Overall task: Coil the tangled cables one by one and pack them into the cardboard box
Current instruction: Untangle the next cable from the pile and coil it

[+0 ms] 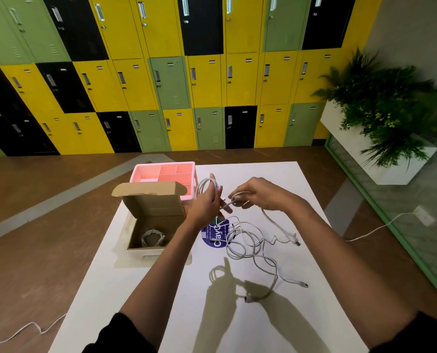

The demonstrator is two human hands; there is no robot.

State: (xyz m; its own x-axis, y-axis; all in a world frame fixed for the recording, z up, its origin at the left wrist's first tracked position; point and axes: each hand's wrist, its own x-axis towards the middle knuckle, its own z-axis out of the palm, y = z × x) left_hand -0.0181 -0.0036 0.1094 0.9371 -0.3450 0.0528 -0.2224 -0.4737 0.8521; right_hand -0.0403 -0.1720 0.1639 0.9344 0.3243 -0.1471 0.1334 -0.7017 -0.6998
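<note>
My left hand (209, 202) holds a small coil of white cable (204, 187) looped around its fingers, raised above the white table (141, 289). My right hand (258, 196) pinches the loose end of that same cable (234, 202) just to the right. Below the hands lies a tangle of white cables (248, 244) with plugs trailing toward the front and right. The open cardboard box (156, 225) stands at the left with its lid raised, and one coiled white cable (153, 238) lies inside.
A pink compartment tray (165, 174) stands behind the box at the table's far edge. A purple round sticker (216, 236) lies under the tangle. Lockers line the back wall, a planter stands at right, and cables run across the floor.
</note>
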